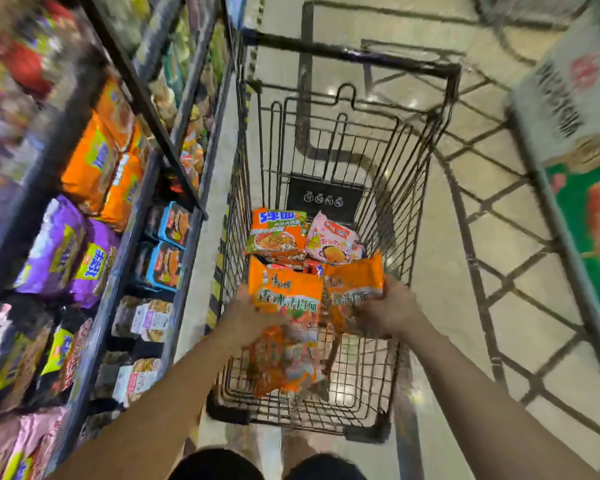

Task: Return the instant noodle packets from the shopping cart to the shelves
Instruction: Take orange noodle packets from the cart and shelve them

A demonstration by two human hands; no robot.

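Both hands were in the shopping cart (440, 140): left hand (248, 315) clamped on an orange noodle packet (286, 299), right hand (390, 311) gripping a second orange packet (355, 282). More packets (331, 242) lay behind in the basket. Best move, I'd say: pinch each by its edge, lift clear of the wire, then swing left to the shelves (118, 237) with the matching orange stock (99, 157).

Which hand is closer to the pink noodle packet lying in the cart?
Right. The right hand is below the pink packet, holding an orange packet. The left hand is farther, down and to the left, gripping another orange packet.
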